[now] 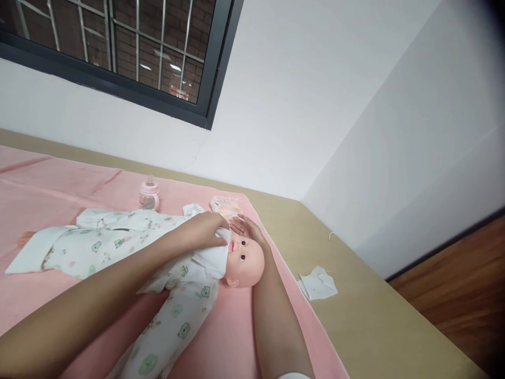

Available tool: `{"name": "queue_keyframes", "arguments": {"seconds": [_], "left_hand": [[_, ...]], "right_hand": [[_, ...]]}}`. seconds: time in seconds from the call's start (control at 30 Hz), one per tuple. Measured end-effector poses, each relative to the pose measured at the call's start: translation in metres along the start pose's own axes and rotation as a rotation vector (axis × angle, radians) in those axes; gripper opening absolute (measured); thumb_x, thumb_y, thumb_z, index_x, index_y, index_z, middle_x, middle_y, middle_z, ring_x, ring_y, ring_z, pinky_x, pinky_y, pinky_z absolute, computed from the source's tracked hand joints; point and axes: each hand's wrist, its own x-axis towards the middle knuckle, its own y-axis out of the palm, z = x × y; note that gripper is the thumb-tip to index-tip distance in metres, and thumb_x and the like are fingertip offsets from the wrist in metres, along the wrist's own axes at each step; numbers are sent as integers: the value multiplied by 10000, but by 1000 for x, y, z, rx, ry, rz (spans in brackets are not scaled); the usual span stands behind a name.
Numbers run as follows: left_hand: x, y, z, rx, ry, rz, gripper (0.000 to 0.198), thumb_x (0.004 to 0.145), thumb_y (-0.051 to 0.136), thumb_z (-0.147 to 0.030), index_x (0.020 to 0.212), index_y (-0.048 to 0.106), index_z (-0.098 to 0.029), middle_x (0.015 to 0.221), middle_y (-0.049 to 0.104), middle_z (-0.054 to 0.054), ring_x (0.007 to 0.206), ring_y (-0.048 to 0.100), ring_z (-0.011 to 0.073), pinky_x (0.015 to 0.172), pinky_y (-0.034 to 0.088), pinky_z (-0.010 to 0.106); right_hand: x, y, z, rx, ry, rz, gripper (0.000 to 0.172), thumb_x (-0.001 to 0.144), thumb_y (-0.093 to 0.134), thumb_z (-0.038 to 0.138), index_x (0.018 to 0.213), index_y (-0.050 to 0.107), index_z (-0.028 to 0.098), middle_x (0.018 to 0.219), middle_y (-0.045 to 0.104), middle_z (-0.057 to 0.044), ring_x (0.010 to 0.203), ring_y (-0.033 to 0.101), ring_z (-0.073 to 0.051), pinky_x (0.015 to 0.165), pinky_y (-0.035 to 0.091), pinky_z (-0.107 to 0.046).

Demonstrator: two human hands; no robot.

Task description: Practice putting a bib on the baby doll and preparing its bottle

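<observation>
A bald baby doll (250,266) lies on its back on a pink sheet (232,331), its head toward the right. It wears a white suit (118,242) printed with green animals. My left hand (209,230) reaches across the doll's chest, with its fingers closed on a white cloth (213,258) at the doll's chin and neck. On the far side of the doll's head is my right hand (252,230), its fingers stretched out beside the cheek. My right forearm passes close by the top of the head.
A pink baby bottle (149,196) stands behind the doll. Near the sheet's far corner lies a soft clear packet (224,205), with a crumpled white cloth (192,209) to its left. Another white cloth (317,283) rests on the tan surface (355,316). White walls and a barred window (158,47) rise behind.
</observation>
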Motion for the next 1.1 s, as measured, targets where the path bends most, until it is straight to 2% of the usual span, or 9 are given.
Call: {"name": "queue_keyframes", "arguments": {"seconds": [0.1,0.23,0.37,0.7,0.8,1.1], "left_hand": [[1,0,2,-15,3,-11,114,716,531,-178,605,508,-186,636,595,-1,664,556,179,549,298,259],[4,2,6,-38,-5,-25,76,736,544,-179,697,609,-185,760,679,10,759,603,196,597,334,257],[5,4,10,-65,2,-29,136,749,555,-177,800,680,-193,859,721,13,811,632,205,632,366,254],[10,11,18,-63,21,-74,217,777,564,-184,934,714,-200,1027,730,39,951,650,234,742,424,259],[12,12,20,-62,22,-99,224,782,563,-180,948,713,-196,1046,725,43,975,646,236,779,427,263],[8,6,16,-138,69,-119,183,781,536,-174,863,698,-193,962,726,17,905,639,218,737,410,261]], "right_hand": [[-1,0,-1,14,-11,9,206,714,735,289,877,629,218,908,723,-49,918,693,-187,915,537,-340],[0,-2,0,-14,23,-7,212,710,734,280,883,628,218,872,721,-44,881,698,-191,910,538,-354],[-2,-6,-2,-23,-45,55,288,710,733,309,965,628,229,971,720,-43,979,684,-197,934,528,-366],[2,-12,-5,6,-34,64,261,750,701,316,977,641,202,982,722,-58,943,699,-190,921,536,-338],[2,-12,-5,5,-28,59,241,757,694,308,971,641,210,982,724,-53,939,700,-185,914,540,-335],[0,-11,-5,4,-44,55,238,767,690,303,976,646,197,989,731,-60,910,706,-185,909,543,-329]]}}
